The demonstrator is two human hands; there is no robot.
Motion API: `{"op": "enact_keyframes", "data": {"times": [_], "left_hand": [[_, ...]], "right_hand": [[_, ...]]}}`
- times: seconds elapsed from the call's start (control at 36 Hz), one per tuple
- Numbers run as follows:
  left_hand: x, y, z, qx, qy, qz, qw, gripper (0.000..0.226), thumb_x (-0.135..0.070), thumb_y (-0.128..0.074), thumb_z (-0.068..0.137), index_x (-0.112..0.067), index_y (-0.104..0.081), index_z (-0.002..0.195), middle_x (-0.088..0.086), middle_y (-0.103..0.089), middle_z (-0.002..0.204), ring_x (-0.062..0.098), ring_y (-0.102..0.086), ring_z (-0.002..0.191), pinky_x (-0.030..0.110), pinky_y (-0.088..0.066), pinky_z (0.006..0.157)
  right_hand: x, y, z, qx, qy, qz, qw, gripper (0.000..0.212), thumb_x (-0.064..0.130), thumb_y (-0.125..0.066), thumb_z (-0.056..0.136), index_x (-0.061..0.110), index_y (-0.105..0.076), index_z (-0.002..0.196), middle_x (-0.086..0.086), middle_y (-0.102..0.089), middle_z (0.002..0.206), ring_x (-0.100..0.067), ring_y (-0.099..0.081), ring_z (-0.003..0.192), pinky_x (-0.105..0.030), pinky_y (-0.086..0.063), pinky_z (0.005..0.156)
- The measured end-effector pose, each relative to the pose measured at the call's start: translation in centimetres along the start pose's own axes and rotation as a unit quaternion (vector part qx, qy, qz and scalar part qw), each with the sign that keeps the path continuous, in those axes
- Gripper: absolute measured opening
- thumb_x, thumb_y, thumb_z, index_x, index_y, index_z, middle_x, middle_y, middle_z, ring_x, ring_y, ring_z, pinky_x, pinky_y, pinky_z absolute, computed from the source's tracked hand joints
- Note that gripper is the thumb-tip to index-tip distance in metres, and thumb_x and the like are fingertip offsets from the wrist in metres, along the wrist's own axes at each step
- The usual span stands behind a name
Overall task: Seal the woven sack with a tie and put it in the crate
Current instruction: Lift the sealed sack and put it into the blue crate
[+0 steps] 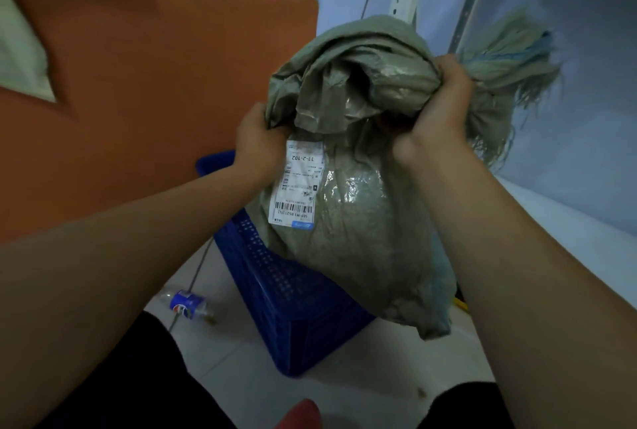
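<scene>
Both hands, left (260,139) and right (439,108), grip the woven sack (358,221) mouth above the crate (286,294); no tie visible, placement pending.

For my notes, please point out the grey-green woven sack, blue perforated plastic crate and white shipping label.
grey-green woven sack (362,239): head view, lower body.
blue perforated plastic crate (293,297): head view, left side wall.
white shipping label (298,184): head view, its middle.

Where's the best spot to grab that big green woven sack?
Grab the grey-green woven sack by its bunched neck, just below the frayed top, coming from the right as the right hand does. The cloth gathers narrow there; the bulging body below is too wide for one hand.
</scene>
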State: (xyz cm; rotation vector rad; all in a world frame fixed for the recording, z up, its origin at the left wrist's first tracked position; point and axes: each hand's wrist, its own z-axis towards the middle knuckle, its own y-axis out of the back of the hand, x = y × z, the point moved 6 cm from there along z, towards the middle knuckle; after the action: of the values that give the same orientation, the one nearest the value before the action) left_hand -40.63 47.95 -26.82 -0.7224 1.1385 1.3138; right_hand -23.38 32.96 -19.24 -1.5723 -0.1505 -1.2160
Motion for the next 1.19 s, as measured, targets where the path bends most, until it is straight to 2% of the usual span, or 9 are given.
{"op": "enact_keyframes", "data": {"times": [0.08,0.25,0.39,0.58,0.72,0.89,1.06,1.14,1.19], "left_hand": [[1.6,0.4,1.2,-0.028,0.053,0.020,0.998,0.023,-0.025,-0.060,0.078,-0.010,-0.065,0.095,0.012,-0.068,0.103,0.028,-0.067,0.090,0.039,-0.056,0.074],[5.4,-0.9,2.7,-0.038,0.229,-0.043,0.972,0.067,-0.035,-0.044,0.069,-0.013,-0.058,0.130,0.011,-0.062,0.129,0.034,-0.062,0.115,0.051,-0.054,0.095],[5.9,-0.9,1.7,-0.006,0.266,-0.120,0.956,0.046,-0.024,-0.040,0.079,-0.016,-0.063,0.117,0.012,-0.068,0.116,0.034,-0.066,0.097,0.056,-0.055,0.083],[3.0,-0.6,1.2,0.019,0.101,-0.101,0.990,0.041,-0.034,-0.050,0.085,-0.007,-0.062,0.112,0.014,-0.070,0.109,0.032,-0.068,0.102,0.054,-0.058,0.089],[0.7,-0.4,1.6,-0.021,0.022,-0.131,0.991,0.024,-0.010,-0.046,0.098,0.005,-0.062,0.108,0.018,-0.068,0.100,0.019,-0.063,0.085,0.037,-0.057,0.078],[0.0,0.0,2.9,-0.060,0.011,-0.248,0.967,0.048,-0.035,-0.061,0.078,0.006,-0.061,0.104,0.022,-0.066,0.101,0.027,-0.064,0.091,0.046,-0.057,0.084],[-0.2,-1.7,4.0,-0.023,0.023,-0.311,0.950,0.041,-0.026,-0.051,0.099,0.004,-0.055,0.127,0.023,-0.066,0.116,0.030,-0.069,0.102,0.046,-0.059,0.089],[2.0,-2.4,5.4,0.004,0.099,-0.206,0.974,0.033,-0.019,-0.039,0.106,0.004,-0.053,0.126,0.008,-0.064,0.093,0.009,-0.069,0.076,0.025,-0.054,0.063],[4.0,-2.2,5.2,0.023,0.134,-0.022,0.990,0.045,-0.012,-0.045,0.102,0.001,-0.041,0.144,0.010,-0.062,0.112,0.022,-0.068,0.105,0.023,-0.049,0.069]], "right_hand": [[-1.2,-1.3,-0.6,-0.020,-0.011,0.006,1.000,0.027,0.033,-0.054,0.090,0.021,-0.062,0.067,-0.004,-0.066,0.072,-0.025,-0.063,0.079,-0.036,-0.051,0.077],[-5.9,0.6,-2.8,-0.027,-0.047,0.071,0.996,0.019,0.032,-0.055,0.093,0.016,-0.066,0.091,-0.012,-0.067,0.099,-0.031,-0.065,0.099,-0.047,-0.053,0.097],[-5.2,-0.1,-1.2,-0.033,-0.049,0.045,0.997,0.017,0.032,-0.056,0.085,0.018,-0.060,0.077,-0.009,-0.064,0.089,-0.029,-0.061,0.094,-0.041,-0.052,0.083],[-6.0,0.7,-0.8,-0.031,-0.064,0.086,0.994,0.017,0.030,-0.054,0.092,0.016,-0.063,0.089,-0.010,-0.066,0.095,-0.029,-0.063,0.097,-0.044,-0.054,0.094],[-6.5,-0.2,0.5,-0.009,-0.071,0.079,0.994,0.021,0.031,-0.051,0.093,0.015,-0.061,0.101,-0.012,-0.066,0.102,-0.030,-0.063,0.096,-0.042,-0.056,0.086],[-7.0,-1.0,1.8,0.050,-0.089,0.064,0.993,0.021,0.026,-0.051,0.093,0.010,-0.063,0.099,-0.014,-0.066,0.104,-0.033,-0.065,0.102,-0.056,-0.053,0.099],[-6.2,0.6,3.1,0.064,-0.113,0.004,0.992,0.028,0.030,-0.052,0.092,0.014,-0.066,0.110,-0.014,-0.069,0.112,-0.036,-0.066,0.120,-0.060,-0.052,0.099],[-7.0,2.3,3.6,0.039,-0.165,-0.093,0.981,0.033,0.038,-0.053,0.091,0.017,-0.069,0.111,-0.007,-0.072,0.117,-0.035,-0.066,0.120,-0.061,-0.050,0.099],[-8.0,3.8,3.7,0.002,-0.215,-0.153,0.965,0.039,0.042,-0.052,0.095,0.016,-0.071,0.117,-0.009,-0.073,0.121,-0.034,-0.066,0.115,-0.059,-0.053,0.095]]}}
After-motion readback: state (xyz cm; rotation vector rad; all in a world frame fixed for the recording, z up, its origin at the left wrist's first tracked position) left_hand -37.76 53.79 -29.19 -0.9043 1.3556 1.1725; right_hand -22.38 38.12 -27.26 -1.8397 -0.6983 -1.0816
